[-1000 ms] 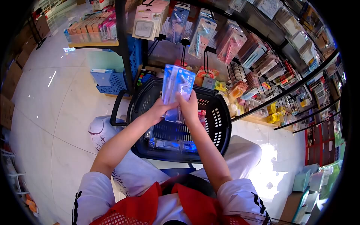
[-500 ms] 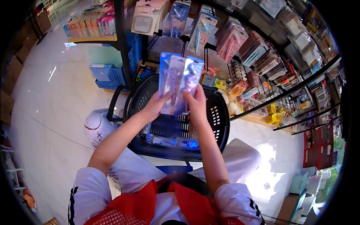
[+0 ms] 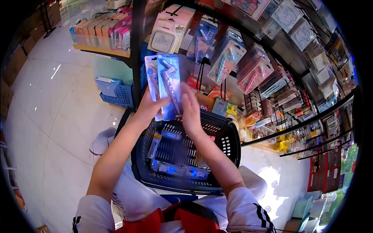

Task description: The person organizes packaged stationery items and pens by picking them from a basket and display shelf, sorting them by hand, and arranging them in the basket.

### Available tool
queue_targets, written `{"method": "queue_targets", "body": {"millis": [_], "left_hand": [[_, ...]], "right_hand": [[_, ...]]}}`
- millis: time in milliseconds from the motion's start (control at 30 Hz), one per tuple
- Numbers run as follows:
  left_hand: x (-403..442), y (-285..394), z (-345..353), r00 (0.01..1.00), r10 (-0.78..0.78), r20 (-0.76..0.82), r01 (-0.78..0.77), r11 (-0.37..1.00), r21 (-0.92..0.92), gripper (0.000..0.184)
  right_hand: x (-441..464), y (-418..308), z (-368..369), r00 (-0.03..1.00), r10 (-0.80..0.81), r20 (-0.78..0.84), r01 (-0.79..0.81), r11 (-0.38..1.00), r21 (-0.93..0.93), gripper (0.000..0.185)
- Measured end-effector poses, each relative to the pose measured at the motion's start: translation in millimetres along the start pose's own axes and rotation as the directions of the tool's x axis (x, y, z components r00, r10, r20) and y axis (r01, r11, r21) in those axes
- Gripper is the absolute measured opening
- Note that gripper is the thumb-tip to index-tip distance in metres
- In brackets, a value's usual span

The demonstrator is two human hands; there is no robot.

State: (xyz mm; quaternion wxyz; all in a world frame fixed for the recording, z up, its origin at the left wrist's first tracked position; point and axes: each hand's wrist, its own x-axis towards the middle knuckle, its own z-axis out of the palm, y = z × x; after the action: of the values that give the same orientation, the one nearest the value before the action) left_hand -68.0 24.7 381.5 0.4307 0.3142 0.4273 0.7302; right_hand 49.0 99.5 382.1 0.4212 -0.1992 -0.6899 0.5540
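The left hand [image 3: 147,110] is closed around the lower left part of a small fanned bunch of blister packs [image 3: 169,87]. Its thumb lies across the front near the lower end, pointing right, while its fingers go behind and are hidden. At least two packs show, overlapping side by side: a blue one in front on the right, and a narrower-looking one partly covered on the left. They stand nearly upright, faces toward the person, above the far left part of a black basket [image 3: 138,171].

The right hand [image 3: 190,110] is open at the right edge of the packs, its fingers extended upward and held close together rather than curled. It is blurred, and I cannot tell whether it touches the edge or is just beside it.

Inside the black basket, small clear-and-blue packages [image 3: 167,168] lie along the near side, with others at the left and toward the far side. Beyond the basket, carded goods [image 3: 227,64] hang on hooks. A blue crate [image 3: 116,97] is at the far left, beside the rack post [image 3: 136,58].
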Motion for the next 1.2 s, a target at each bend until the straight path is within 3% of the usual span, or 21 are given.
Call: {"method": "queue_targets", "body": {"millis": [33, 67, 100, 133, 233, 400, 533, 633, 733, 867, 967, 1133, 1200], "left_hand": [[3, 2, -3, 0.999, -0.041, 0.025, 0.043, 0.995, -0.087, 0.05], [3, 3, -5, 0.995, -0.079, 0.053, 0.087, 0.982, -0.17, 0.05], [3, 4, -6, 0.99, -0.112, 0.085, 0.13, 0.959, -0.251, 0.05], [3, 6, -5, 0.988, -0.094, 0.122, 0.125, 0.953, -0.278, 0.053], [-1, 8, -3, 0.976, -0.054, 0.21, 0.122, 0.938, -0.325, 0.055], [-1, 11, -3, 0.95, -0.014, 0.311, 0.125, 0.933, -0.339, 0.056], [-1, 11, -6, 0.948, -0.054, 0.314, 0.183, 0.899, -0.399, 0.044], [1, 6, -6, 0.976, -0.016, 0.215, 0.102, 0.914, -0.393, 0.048], [0, 8, -10, 0.98, -0.022, 0.2, 0.094, 0.929, -0.358, 0.047], [-2, 7, -11, 0.985, -0.016, 0.173, 0.053, 0.977, -0.209, 0.035], [-9, 12, -2, 0.984, -0.024, 0.177, 0.061, 0.976, -0.21, 0.038], [-10, 14, -4, 0.963, -0.092, 0.253, 0.149, 0.965, -0.216, 0.046], [-10, 13, -5, 0.959, -0.102, 0.265, 0.163, 0.961, -0.222, 0.046]], "right_hand": [[18, -1, -5, 0.998, -0.057, -0.034, 0.055, 0.998, -0.044, 0.042], [42, 11, -9, 0.981, -0.086, -0.172, 0.094, 0.995, 0.038, 0.047], [68, 16, -14, 0.944, -0.149, -0.295, 0.13, 0.988, -0.082, 0.058], [97, 23, -23, 0.892, -0.334, -0.306, 0.216, 0.907, -0.361, 0.074], [169, 35, -32, 0.886, -0.403, -0.229, 0.2, 0.778, -0.595, 0.103], [222, 31, -34, 0.908, -0.207, -0.365, 0.093, 0.948, -0.306, 0.102], [217, 29, -22, 0.939, -0.153, -0.309, 0.08, 0.969, -0.235, 0.092], [206, 24, -16, 0.967, -0.121, -0.226, 0.123, 0.992, -0.005, 0.081], [204, 20, -22, 0.974, -0.098, -0.203, 0.087, 0.994, -0.062, 0.067], [216, 33, -42, 0.999, -0.034, -0.018, 0.038, 0.945, 0.324, 0.048], [227, 36, -53, 0.989, 0.048, 0.143, -0.102, 0.912, 0.397, 0.042], [240, 30, -59, 0.985, 0.15, 0.091, -0.173, 0.918, 0.356, 0.032], [244, 31, -58, 0.991, 0.1, 0.088, -0.129, 0.892, 0.434, 0.031]]}}
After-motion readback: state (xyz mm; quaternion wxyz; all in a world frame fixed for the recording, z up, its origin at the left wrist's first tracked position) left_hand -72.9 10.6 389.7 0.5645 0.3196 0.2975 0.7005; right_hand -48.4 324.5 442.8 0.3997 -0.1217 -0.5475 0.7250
